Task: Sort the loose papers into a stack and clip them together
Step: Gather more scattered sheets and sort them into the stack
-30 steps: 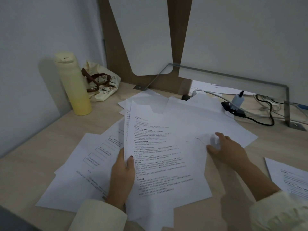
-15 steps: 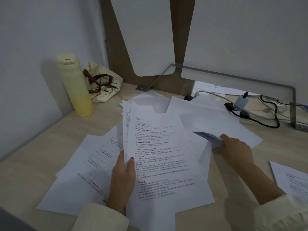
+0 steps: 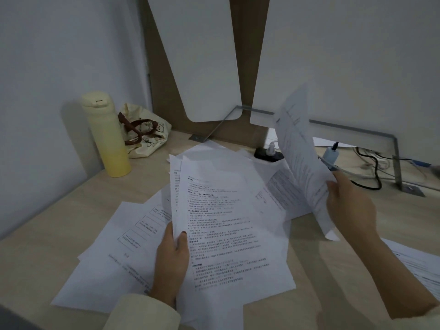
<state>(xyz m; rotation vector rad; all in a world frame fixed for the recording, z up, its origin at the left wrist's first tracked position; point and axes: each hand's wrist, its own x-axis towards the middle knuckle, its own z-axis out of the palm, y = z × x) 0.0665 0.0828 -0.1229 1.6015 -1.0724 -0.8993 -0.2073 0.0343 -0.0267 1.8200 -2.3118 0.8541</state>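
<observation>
Since 0.5 s ago right hand (image 3: 350,206) has raised one sheet (image 3: 300,158) off the desk (image 3: 47,270). It's now nearly upright at far right, pinched at its near edge btwn thumb & fingers. Left hand (image 3: 171,258) hasn't shifted: thumb on top, fingers underneath, gripping the stack (image 3: 226,222) by its left edge, mid-scene. Progress, my read: fairly early. Gathering is under way, but nothing is squared up and no clip is in view, so clipping isn't started. Left to do: add the raised sheet, collect the rest, align, clip. Counts: 2 hands; 1 sheet in the air; the stack shows at least 3 edges, exact no. can't tell. Loose papers (image 3: 114,246) are fanned on the desk left of the stack, approx 3–4, with a few more beyond it. 1 stray page (image 3: 419,265) lies near right. Also 1 bottle (image 3: 107,134) & 1 bag (image 3: 145,132), far left.
</observation>
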